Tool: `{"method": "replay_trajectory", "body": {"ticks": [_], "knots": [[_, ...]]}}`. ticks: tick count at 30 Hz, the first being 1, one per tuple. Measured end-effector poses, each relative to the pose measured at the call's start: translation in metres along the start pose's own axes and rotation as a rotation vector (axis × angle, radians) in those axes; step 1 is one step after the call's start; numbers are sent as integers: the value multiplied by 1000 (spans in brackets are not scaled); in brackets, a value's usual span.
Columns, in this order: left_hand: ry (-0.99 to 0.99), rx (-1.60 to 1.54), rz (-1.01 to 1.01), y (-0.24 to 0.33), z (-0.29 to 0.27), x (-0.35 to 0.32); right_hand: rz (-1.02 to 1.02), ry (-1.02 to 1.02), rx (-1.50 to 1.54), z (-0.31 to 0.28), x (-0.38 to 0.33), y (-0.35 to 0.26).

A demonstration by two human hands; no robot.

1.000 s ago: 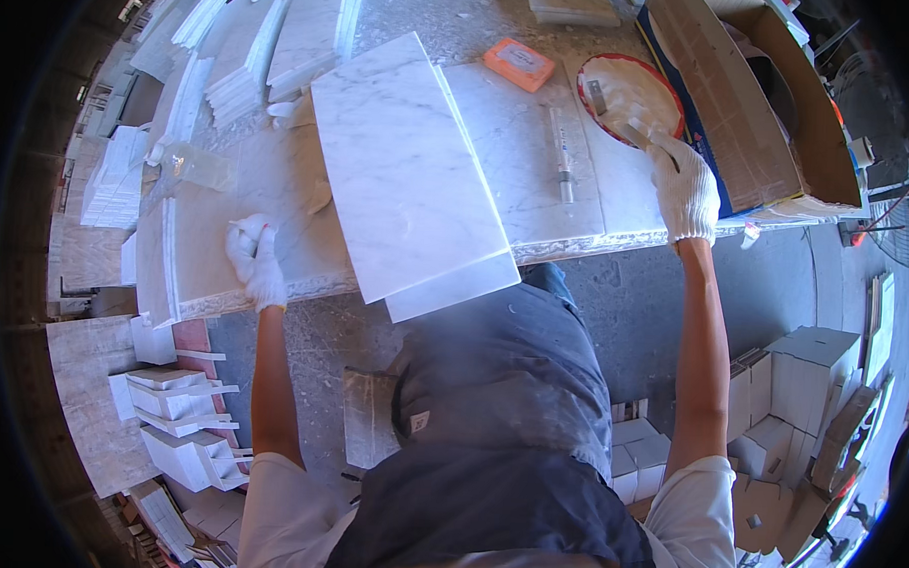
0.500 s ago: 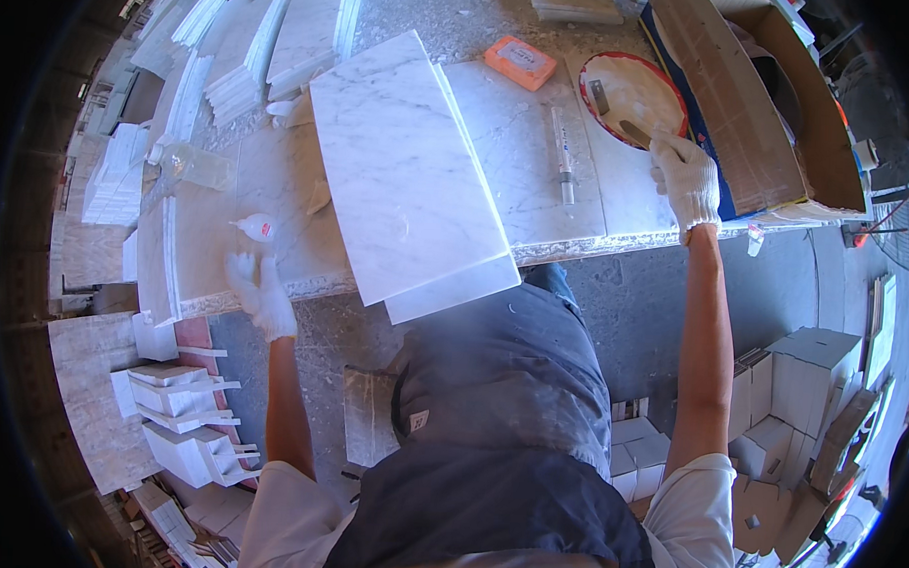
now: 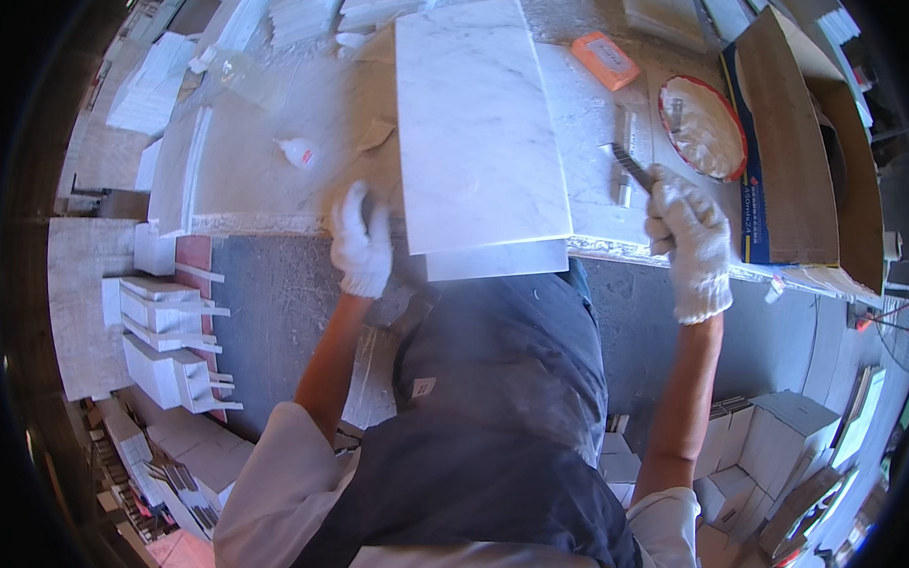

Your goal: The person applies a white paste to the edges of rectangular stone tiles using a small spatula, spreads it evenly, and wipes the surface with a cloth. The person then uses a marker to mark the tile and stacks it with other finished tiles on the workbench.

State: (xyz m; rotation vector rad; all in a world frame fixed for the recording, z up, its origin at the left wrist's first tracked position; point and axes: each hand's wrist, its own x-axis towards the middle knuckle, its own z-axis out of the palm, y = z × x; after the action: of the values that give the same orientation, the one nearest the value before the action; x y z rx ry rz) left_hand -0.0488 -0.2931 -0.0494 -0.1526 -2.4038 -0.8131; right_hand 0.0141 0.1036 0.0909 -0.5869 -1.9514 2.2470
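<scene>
My right hand (image 3: 691, 242), in a white knitted glove, is closed round a small spatula (image 3: 633, 170) with a dark handle and pale tip. The spatula is raised between the marble slab and the red-rimmed bowl (image 3: 743, 162) of white paste (image 3: 708, 138). Gloved too, my left hand (image 3: 363, 246) has its fingers apart and holds nothing, beside the slab's near left edge. The upper white marble slab (image 3: 485, 135) lies over a lower slab (image 3: 500, 261), whose front end juts past the bench edge. A marker-like tube (image 3: 625, 185) lies right of them.
An orange block (image 3: 604, 61) lies behind the tube. A cardboard box (image 3: 785, 145) stands right of the bowl. Left on the bench are a small white squeeze bottle (image 3: 297, 152), a stone shard (image 3: 376, 134) and a clear bottle (image 3: 237, 74). Stacked white slabs (image 3: 312, 11) stand farther back.
My right hand has drawn the spatula away from the bowl toward the slab. My left hand has moved from near the squeeze bottle to the slab's left side. The whole view has shifted.
</scene>
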Motion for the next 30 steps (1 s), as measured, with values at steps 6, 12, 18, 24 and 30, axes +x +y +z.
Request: {"method": "replay_trajectory", "body": {"ticks": [6,12,18,24,30], "knots": [[120,198,185,5,18,0,-5,-162,-171,69,-24,-8],[132,228,236,3,18,0,-78,-193,-343,89,-24,-14],[150,215,245,5,19,0,-110,-200,-403,97,-24,-15],[162,178,285,3,18,1,-143,-164,-352,99,-26,-12],[157,201,270,4,18,2,-131,-183,-409,97,-27,-11]]}}
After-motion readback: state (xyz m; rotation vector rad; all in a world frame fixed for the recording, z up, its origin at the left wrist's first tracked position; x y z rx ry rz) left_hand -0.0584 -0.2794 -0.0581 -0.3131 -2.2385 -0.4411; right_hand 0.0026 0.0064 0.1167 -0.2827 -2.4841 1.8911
